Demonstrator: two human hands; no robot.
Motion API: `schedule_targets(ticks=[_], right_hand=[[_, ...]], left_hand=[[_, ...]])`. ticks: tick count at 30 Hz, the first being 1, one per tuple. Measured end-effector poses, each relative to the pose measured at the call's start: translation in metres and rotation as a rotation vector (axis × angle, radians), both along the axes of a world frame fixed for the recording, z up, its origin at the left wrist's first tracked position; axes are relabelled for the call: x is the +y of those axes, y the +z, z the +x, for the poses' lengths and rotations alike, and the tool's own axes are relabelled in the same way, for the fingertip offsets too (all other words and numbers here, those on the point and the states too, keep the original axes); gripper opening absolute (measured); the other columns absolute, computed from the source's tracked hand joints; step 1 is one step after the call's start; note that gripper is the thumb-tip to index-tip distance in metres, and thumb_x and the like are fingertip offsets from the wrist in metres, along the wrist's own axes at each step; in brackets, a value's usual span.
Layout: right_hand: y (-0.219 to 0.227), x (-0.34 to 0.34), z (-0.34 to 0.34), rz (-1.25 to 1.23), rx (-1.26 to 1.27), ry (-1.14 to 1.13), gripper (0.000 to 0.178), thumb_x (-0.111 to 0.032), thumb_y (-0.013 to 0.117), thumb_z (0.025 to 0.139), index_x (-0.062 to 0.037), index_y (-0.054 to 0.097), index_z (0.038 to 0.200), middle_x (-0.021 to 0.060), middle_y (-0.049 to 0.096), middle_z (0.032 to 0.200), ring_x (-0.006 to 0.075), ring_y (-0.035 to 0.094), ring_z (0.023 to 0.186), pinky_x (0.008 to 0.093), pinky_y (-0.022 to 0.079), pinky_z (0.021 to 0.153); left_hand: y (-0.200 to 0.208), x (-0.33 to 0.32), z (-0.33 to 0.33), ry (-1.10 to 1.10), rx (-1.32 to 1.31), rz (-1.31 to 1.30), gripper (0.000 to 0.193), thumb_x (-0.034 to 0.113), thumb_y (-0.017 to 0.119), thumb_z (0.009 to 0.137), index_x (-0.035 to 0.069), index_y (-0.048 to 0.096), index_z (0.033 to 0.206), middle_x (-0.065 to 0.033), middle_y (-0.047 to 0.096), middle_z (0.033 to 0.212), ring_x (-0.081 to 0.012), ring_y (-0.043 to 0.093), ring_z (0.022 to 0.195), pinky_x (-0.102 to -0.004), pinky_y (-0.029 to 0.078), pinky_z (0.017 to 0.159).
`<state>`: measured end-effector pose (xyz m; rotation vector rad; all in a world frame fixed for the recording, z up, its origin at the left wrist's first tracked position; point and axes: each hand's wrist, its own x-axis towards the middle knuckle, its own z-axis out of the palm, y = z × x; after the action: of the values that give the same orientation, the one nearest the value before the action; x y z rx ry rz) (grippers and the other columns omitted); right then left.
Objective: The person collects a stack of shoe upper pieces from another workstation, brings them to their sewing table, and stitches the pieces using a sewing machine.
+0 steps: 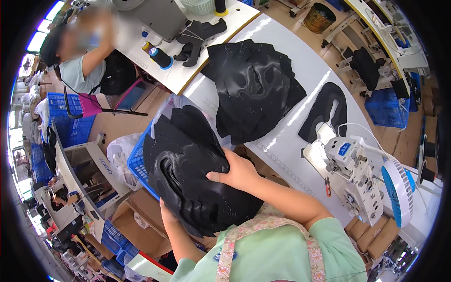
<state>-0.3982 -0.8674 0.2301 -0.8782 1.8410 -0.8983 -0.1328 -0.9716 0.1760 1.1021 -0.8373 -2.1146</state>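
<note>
A thick stack of black shoe-upper pieces (188, 164), with raised glossy moulding, is tilted in front of me over a blue basket. My right hand (235, 171) grips its right edge, thumb lying on top and the other fingers hidden underneath. At the lower left edge, my left hand (168, 215) holds the same stack from the side, mostly covered by it. Beyond lies a second fanned pile of similar black pieces (256, 87) on the white table. Farther right, a curved black piece (324, 110) rests near the sewing machine.
A white sewing machine (352, 169) stands on the table (282, 155) at right, with a small fan (397, 192) and red-handled snips (328, 187) by it. The blue basket (136, 162) is under the stack. Thread spools (161, 58) stand on another table, where a co-worker (87, 66) sits.
</note>
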Motion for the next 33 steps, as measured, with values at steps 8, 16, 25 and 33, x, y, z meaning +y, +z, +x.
schedule_targets(ticks=[8, 16, 25, 33], right_hand=[[0.0, 0.001, -0.003, -0.001, -0.032, 0.044, 0.095, -0.062, 0.071, 0.069, 0.0045, 0.044, 0.131, 0.0258, 0.06, 0.118, 0.0381, 0.06, 0.107, 0.0414, 0.047, 0.092], [0.008, -0.01, -0.002, 0.013, 0.022, 0.098, 0.098, -0.063, 0.072, 0.068, 0.0044, 0.043, 0.133, 0.0261, 0.061, 0.116, 0.0362, 0.06, 0.109, 0.0399, 0.046, 0.095], [0.032, -0.05, -0.017, 0.064, -0.034, 0.19, 0.101, -0.065, 0.071, 0.067, 0.0058, 0.043, 0.133, 0.0265, 0.058, 0.12, 0.0379, 0.059, 0.111, 0.0414, 0.046, 0.094], [0.02, -0.067, -0.042, -0.079, -0.03, 0.123, 0.094, -0.056, 0.077, 0.066, -0.0002, 0.045, 0.135, 0.0237, 0.061, 0.118, 0.0348, 0.06, 0.111, 0.0379, 0.045, 0.095]], left_hand=[[0.019, 0.045, 0.012, 0.083, -0.037, -0.031, 0.089, 0.06, 0.061, 0.08, 0.005, 0.034, 0.144, -0.0132, 0.044, 0.142, -0.0302, 0.045, 0.128, -0.0428, 0.036, 0.108], [0.042, 0.061, 0.005, 0.184, -0.042, -0.093, 0.092, 0.062, 0.063, 0.078, 0.004, 0.034, 0.144, -0.0138, 0.043, 0.142, -0.0309, 0.045, 0.128, -0.0433, 0.036, 0.109], [0.04, 0.004, -0.02, 0.116, -0.019, -0.066, 0.096, 0.064, 0.064, 0.075, 0.003, 0.034, 0.143, -0.0146, 0.043, 0.142, -0.0317, 0.044, 0.129, -0.0439, 0.036, 0.109], [0.019, -0.009, -0.01, 0.208, -0.101, -0.08, 0.102, 0.065, 0.067, 0.071, 0.002, 0.032, 0.144, -0.0157, 0.042, 0.142, -0.0326, 0.043, 0.129, -0.0444, 0.036, 0.109]])
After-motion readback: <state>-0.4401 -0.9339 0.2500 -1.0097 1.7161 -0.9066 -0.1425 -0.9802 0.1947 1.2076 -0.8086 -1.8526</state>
